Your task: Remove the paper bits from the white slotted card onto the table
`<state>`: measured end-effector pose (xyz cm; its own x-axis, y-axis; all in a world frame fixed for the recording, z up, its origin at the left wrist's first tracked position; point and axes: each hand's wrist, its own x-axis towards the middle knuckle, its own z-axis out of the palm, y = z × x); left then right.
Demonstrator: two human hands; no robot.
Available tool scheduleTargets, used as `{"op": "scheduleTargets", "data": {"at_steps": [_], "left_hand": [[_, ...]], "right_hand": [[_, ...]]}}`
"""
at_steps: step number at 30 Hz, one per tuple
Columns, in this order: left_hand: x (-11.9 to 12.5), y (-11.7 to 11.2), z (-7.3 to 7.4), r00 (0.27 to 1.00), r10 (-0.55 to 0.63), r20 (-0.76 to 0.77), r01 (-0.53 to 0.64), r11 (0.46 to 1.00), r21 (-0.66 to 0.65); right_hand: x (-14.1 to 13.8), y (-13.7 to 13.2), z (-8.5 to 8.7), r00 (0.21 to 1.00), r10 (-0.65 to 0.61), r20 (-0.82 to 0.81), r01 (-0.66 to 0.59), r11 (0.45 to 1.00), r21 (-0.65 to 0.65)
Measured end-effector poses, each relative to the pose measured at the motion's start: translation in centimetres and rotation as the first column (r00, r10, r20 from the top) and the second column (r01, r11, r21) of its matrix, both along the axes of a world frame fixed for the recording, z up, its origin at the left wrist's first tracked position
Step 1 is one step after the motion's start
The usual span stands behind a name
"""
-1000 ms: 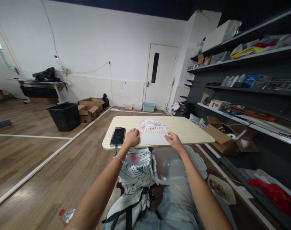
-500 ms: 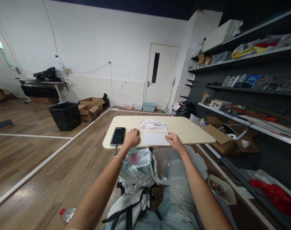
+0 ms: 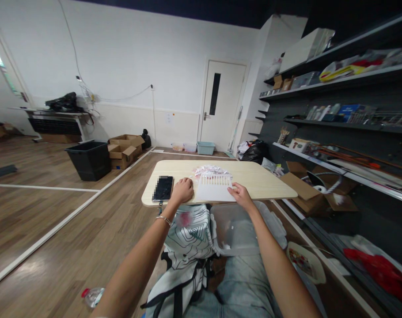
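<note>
While extending beneath and beyond all fingers: pale tabletop (image 3: 263, 174). Below the fingers of the right hand (image 3: 240, 194): clear plastic box (image 3: 234, 223). Between left and right fingers: white slotted card (image 3: 214, 192), pinched at right edge by right fingers. Just beyond: heap of pale scraps (image 3: 212, 170). Left of the left hand's (image 3: 183, 191) curled fingers (cannot tell whether holding anything): dark phone-like device (image 3: 167, 190).

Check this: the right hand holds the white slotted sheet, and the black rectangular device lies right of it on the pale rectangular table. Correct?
No: the head view shows the black rectangular device left of the white slotted sheet on the pale rectangular table; the right hand does hold the sheet.
</note>
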<state>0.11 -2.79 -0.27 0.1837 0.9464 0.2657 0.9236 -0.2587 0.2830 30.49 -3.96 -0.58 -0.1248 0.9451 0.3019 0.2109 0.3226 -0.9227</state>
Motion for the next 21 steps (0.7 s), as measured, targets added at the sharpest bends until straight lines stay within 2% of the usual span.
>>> {"op": "scheduleTargets", "data": {"at_steps": [3,9,16,21], "left_hand": [[-0.04,0.07,-0.11,1.000,0.000,0.000,0.000,1.000,0.000],[-0.03,0.14,-0.15,1.000,0.004,-0.014,-0.004,1.000,0.003],[-0.08,0.29,-0.13,1.000,-0.008,-0.005,0.008,1.000,-0.002],[0.04,0.21,0.07,1.000,-0.007,-0.009,0.007,1.000,-0.011]], "right_hand": [[0.22,-0.09,0.05,1.000,0.020,0.011,-0.020,1.000,-0.019],[0.28,0.09,0.11,0.995,-0.055,-0.080,0.055,0.999,-0.004],[0.04,0.11,0.15,0.989,-0.054,-0.137,0.053,0.999,-0.012],[0.03,0.32,0.11,0.976,-0.097,-0.194,0.100,0.995,0.007]]}}
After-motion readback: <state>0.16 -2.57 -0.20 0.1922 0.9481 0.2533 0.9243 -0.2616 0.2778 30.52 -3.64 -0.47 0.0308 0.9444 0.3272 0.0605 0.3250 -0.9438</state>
